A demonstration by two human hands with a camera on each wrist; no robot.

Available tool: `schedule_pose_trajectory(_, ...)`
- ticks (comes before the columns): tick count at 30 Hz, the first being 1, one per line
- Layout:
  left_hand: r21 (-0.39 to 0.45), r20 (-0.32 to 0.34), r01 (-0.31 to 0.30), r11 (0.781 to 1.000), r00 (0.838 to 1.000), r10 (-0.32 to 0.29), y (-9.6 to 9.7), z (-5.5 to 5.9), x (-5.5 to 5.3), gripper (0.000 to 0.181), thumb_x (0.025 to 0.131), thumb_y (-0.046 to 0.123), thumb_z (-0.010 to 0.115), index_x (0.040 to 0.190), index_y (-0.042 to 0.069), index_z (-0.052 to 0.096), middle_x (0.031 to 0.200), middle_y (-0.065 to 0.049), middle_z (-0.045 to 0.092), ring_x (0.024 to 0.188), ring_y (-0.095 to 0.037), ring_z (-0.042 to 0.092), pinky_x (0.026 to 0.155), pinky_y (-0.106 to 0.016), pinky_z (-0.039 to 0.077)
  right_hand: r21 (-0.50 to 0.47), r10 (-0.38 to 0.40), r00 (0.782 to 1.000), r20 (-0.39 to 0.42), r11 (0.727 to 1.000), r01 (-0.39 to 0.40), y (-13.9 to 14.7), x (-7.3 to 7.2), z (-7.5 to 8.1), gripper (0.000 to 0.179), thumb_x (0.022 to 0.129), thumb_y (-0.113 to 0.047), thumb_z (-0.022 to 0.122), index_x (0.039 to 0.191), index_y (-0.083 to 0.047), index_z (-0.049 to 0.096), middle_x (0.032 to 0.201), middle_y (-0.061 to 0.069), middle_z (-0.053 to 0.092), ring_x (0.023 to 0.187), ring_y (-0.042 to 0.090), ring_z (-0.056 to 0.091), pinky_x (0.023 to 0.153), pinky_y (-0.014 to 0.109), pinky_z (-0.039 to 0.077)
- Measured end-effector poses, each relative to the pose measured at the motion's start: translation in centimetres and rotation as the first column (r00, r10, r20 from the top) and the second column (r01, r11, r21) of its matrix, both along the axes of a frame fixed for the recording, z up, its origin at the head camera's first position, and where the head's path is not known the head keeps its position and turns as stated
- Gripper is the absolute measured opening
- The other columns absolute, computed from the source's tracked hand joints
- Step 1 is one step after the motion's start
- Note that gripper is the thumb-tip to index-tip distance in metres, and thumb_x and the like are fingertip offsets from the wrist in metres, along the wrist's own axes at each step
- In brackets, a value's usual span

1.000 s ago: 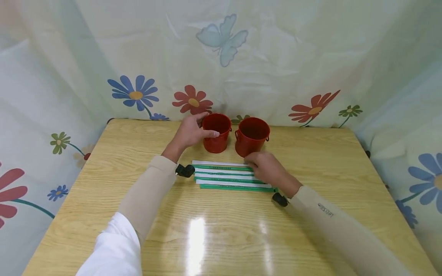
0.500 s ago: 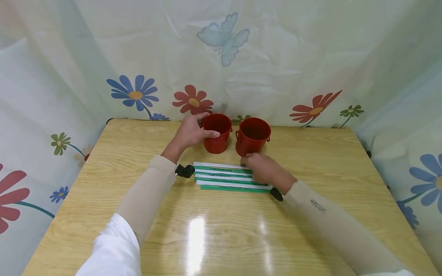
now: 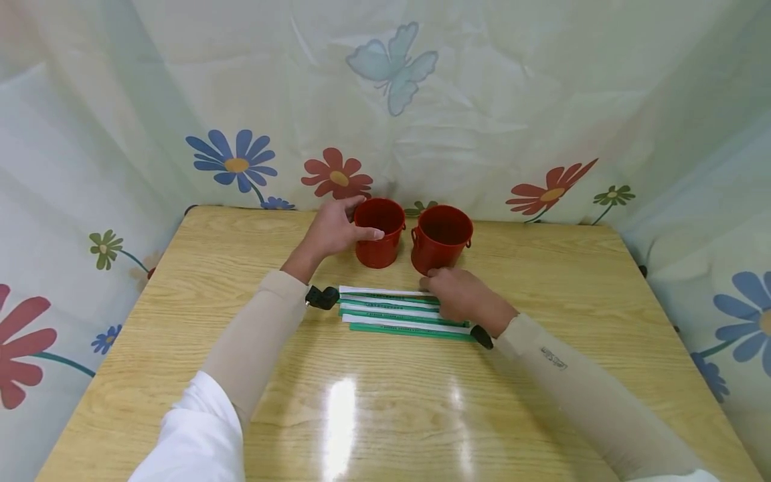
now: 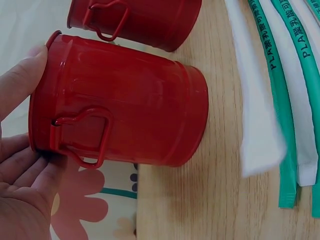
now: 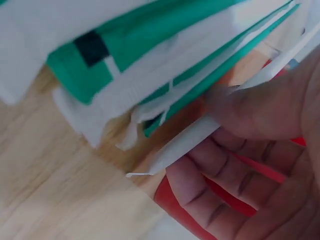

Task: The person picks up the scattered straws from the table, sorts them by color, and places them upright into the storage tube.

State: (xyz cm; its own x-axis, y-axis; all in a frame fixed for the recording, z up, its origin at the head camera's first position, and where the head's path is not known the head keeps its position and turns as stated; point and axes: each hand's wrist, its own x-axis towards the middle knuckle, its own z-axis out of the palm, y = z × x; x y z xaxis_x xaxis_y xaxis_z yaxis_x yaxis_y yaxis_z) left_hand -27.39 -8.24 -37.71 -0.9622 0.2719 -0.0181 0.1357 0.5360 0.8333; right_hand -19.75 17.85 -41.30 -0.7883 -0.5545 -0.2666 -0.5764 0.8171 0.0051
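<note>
Two red metal buckets stand side by side at the table's back. My left hand [image 3: 334, 227] grips the left bucket [image 3: 376, 253] by its upper part, thumb on the near side and fingers on the far side; in the left wrist view the thumb [image 4: 22, 77] touches the rim. My right hand [image 3: 460, 293], just in front of the right bucket [image 3: 430, 253], pinches a white paper-wrapped straw [image 5: 185, 142] between thumb and fingers. That straw is the rearmost in a row of white and green wrapped straws [image 3: 409, 328]. The hand hides the row's right ends.
The wooden table [image 3: 397, 408] carries the buckets and straws. A flowered curtain [image 3: 470, 134] hangs right behind its back edge and down both sides. A small black wrist camera [image 3: 322, 298] sits close to the straws' left ends.
My right hand has shifted slightly left, and the rearmost white straw's left end has moved a little toward me and right. My left hand stays at the left bucket.
</note>
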Motion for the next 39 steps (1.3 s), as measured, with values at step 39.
schedule_pose_trajectory(39, -0.006, -0.011, 0.003, 1.0, 1.0, -0.003, 0.4, 0.3, 0.1, 0.086, 0.078, 0.037, 0.083, 0.15, 0.013, 0.042, 0.142, -0.006, 0.057, 0.125, -0.026, 0.055, 0.09, -0.04, 0.059, -0.886, -0.169, 0.982, -0.088, 0.464, 0.0, -1.6, -1.2, 7.9, 0.004, 0.085, 0.003, 0.071, 0.089, 0.002, 0.071, 0.081, 0.013, 0.071, 0.069, 0.018, 0.062, 0.067, 0.019, 0.053)
